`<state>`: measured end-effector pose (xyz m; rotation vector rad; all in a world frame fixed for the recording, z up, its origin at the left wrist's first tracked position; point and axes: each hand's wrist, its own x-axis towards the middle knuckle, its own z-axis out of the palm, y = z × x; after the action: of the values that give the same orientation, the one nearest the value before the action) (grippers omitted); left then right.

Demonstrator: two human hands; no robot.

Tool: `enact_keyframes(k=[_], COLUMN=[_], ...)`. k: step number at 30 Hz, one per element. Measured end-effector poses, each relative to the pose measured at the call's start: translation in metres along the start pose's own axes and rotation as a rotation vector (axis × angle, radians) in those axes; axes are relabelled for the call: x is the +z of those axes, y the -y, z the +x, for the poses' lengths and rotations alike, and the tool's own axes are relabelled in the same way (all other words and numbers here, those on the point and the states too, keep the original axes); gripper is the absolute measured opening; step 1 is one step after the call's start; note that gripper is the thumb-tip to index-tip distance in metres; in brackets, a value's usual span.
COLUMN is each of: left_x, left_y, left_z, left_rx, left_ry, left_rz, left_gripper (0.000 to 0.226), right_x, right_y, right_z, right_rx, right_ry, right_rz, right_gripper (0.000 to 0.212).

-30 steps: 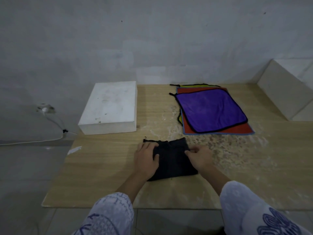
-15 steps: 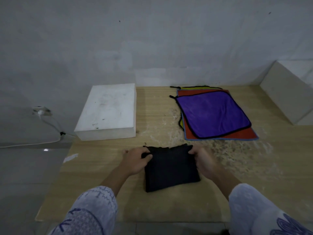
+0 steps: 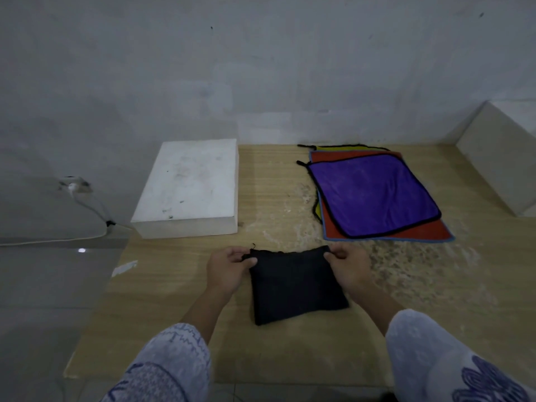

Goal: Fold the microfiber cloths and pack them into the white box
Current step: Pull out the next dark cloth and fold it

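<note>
Dim grey plaster wall [image 3: 261,68] – worn wooden board [image 3: 174,285] – glossy grey floor tiles [image 3: 43,285]

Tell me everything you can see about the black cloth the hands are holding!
The black cloth is folded into a small, soft-looking rectangle, lying flat and slightly askew on the wooden table. A little loop sticks out at its far left corner. The left hand and right hand each pinch a far corner.

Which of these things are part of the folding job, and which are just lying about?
Part of the job:
black cloth, pinched by left hand and right hand
purple cloth
orange cloth
yellow cloth
white box

Lying about:
white cable
white block
</note>
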<state>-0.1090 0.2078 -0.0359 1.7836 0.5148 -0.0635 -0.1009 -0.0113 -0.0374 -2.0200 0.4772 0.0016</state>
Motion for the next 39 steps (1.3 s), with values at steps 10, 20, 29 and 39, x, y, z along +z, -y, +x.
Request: enact_keyframes(k=[10,20,29,39], left_x=[0.016,0.024,0.04,0.074], left_y=[0.012,0.054,0.036,0.042], left_z=[-0.025,-0.035,-0.049,-0.05], left_rx=[0.457,0.611,0.606,0.702], left_ry=[-0.145,0.223,0.084,0.131], left_rz=[0.408,1.069,1.044,1.157], left_gripper=[0.047,0.086,0.083,0.063], right_x=[-0.002,0.012,0.004,-0.004], right_y=[-0.018,-0.045,-0.032,0.002], right_z=[-0.017,-0.029,-0.014,0.035], right_rx=[-0.398,-0.528,-0.477,-0.348], right_ry=[-0.09,0.311,0.117,0.319], right_rz=[-0.405,-0.877,-0.52,-0.6], right_gripper=[0.032,0.098,0.061,0.016])
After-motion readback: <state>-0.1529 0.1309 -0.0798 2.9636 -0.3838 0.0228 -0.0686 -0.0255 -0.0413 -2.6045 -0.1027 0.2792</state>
